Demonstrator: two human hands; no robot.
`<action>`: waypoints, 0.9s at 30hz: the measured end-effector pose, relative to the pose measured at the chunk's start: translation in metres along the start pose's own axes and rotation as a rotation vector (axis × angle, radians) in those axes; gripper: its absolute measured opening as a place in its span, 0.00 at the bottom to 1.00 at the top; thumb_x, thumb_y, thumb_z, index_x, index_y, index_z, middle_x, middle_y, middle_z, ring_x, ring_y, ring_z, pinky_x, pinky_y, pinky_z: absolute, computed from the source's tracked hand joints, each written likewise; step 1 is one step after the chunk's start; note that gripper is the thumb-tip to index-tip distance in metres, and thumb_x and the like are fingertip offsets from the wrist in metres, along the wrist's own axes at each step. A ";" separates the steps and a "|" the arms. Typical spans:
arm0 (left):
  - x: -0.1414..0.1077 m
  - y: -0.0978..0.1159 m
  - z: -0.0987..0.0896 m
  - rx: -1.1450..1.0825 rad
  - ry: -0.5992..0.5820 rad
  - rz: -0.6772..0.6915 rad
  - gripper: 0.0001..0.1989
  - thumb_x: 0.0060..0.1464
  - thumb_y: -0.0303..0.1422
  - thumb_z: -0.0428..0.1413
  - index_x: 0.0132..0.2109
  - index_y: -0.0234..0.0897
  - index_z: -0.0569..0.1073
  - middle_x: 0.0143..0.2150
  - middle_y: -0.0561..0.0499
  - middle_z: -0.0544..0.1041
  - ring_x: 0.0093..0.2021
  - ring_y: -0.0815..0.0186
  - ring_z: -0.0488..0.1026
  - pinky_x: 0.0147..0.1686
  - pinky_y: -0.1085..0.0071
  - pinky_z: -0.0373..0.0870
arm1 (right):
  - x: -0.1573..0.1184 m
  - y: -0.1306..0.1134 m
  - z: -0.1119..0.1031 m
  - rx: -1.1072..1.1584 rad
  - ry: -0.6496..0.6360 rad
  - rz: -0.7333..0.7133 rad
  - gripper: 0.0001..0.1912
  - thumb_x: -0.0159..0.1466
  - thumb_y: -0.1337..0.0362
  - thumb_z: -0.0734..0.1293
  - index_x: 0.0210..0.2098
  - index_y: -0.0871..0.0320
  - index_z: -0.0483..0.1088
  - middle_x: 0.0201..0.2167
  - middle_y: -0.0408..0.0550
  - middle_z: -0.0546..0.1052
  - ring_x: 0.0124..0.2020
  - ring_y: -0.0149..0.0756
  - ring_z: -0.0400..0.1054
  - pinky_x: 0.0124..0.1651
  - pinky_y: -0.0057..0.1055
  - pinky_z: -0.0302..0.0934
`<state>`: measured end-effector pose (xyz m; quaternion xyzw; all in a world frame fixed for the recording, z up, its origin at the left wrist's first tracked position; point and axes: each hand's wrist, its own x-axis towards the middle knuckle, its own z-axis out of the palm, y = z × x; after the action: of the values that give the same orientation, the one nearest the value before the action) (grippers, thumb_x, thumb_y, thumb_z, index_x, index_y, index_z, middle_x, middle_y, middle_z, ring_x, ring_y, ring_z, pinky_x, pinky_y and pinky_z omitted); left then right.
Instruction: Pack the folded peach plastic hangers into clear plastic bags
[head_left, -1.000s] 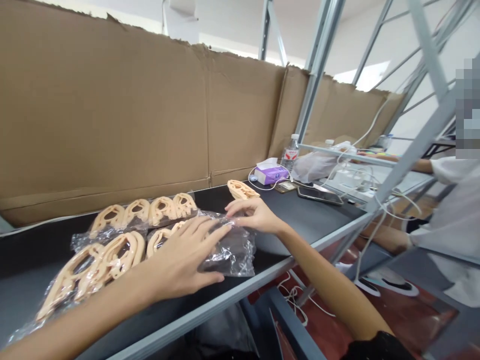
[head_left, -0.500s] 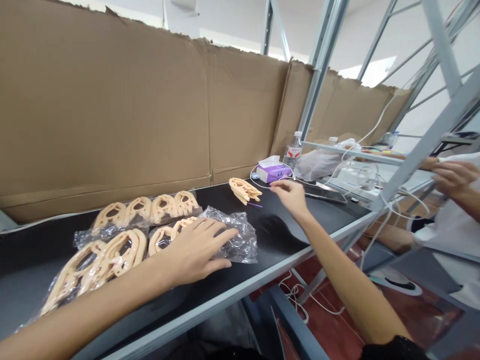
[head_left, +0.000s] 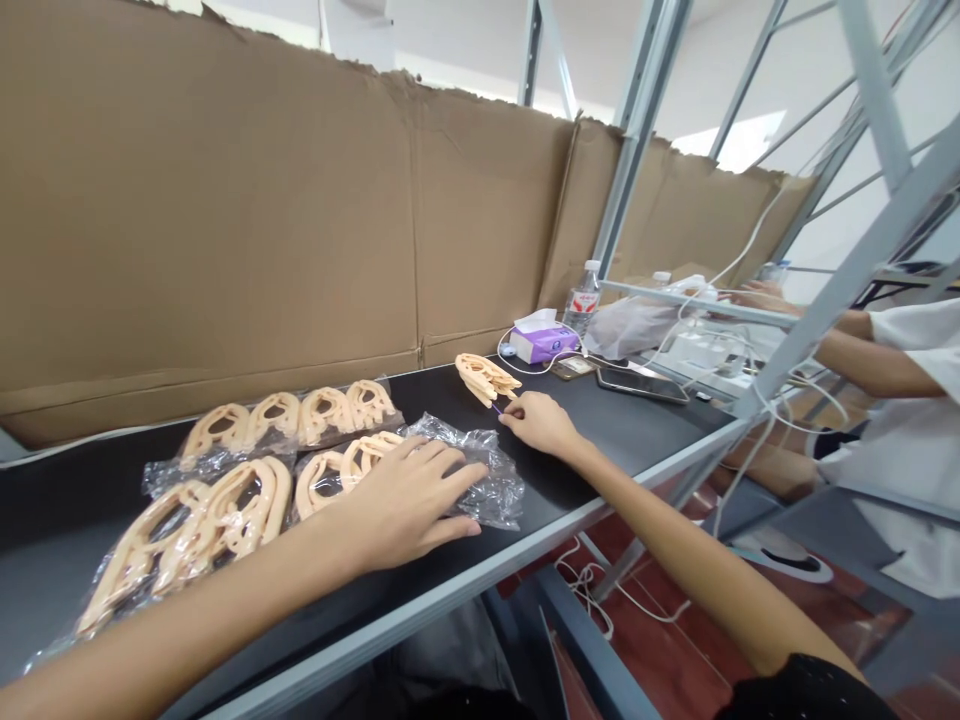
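My left hand (head_left: 420, 495) lies flat with fingers spread on a clear plastic bag (head_left: 491, 480) that has beige folding hangers (head_left: 322, 480) in it. Beyond it on the black tabletop is a loose bunch of beige folding hangers (head_left: 484, 378), not bagged. My right hand (head_left: 541, 422) is at the near end of that bunch, its thumb and fingertips pinched on a thin purple strip (head_left: 498, 408). Only a short end of the strip shows. More bagged hangers (head_left: 225, 515) lie to the left, and another bagged row (head_left: 289, 418) lies behind.
A cardboard wall (head_left: 225, 220) runs along the back. At the far right of the tabletop are a purple tissue pack (head_left: 544, 343), a water bottle (head_left: 582, 300), a phone (head_left: 643, 385) and white cables. A metal post (head_left: 637, 150) rises there. Another person's arms (head_left: 862, 350) are beyond.
My right hand has moved left and down from near the tissue pack to the purple strip and pinches it. My left hand has barely shifted on the bag.
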<state>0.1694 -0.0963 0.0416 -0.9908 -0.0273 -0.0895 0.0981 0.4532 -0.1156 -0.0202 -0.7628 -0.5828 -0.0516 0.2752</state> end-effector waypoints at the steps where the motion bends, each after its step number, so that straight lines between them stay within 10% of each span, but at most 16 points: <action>1: 0.000 0.001 0.000 -0.005 -0.002 0.001 0.23 0.67 0.46 0.54 0.61 0.38 0.68 0.55 0.42 0.75 0.53 0.50 0.72 0.53 0.54 0.66 | -0.003 -0.003 -0.001 -0.044 -0.014 -0.008 0.07 0.61 0.66 0.69 0.27 0.54 0.79 0.33 0.51 0.81 0.38 0.42 0.74 0.38 0.32 0.64; 12: 0.006 0.010 0.004 -0.016 0.007 0.013 0.19 0.67 0.42 0.55 0.59 0.38 0.69 0.55 0.43 0.75 0.53 0.51 0.72 0.55 0.55 0.65 | -0.017 0.034 -0.048 -0.326 0.010 0.138 0.17 0.68 0.64 0.60 0.48 0.69 0.74 0.50 0.73 0.75 0.57 0.63 0.65 0.56 0.53 0.59; 20: 0.025 0.015 0.014 -0.018 -0.017 -0.002 0.15 0.67 0.38 0.55 0.56 0.38 0.69 0.51 0.45 0.76 0.51 0.53 0.73 0.53 0.56 0.66 | 0.057 -0.022 -0.008 -0.172 -0.003 0.067 0.41 0.63 0.39 0.63 0.65 0.61 0.60 0.61 0.64 0.71 0.61 0.58 0.64 0.60 0.48 0.59; 27: 0.023 0.016 0.016 -0.048 -0.047 -0.020 0.17 0.65 0.40 0.56 0.57 0.37 0.70 0.50 0.44 0.76 0.51 0.53 0.73 0.53 0.56 0.66 | 0.077 -0.033 0.003 -0.123 -0.048 0.115 0.32 0.57 0.53 0.71 0.58 0.60 0.65 0.51 0.63 0.77 0.57 0.61 0.68 0.57 0.54 0.60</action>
<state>0.1955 -0.1084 0.0273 -0.9943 -0.0375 -0.0678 0.0730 0.4465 -0.0425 0.0200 -0.8114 -0.5404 -0.0531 0.2164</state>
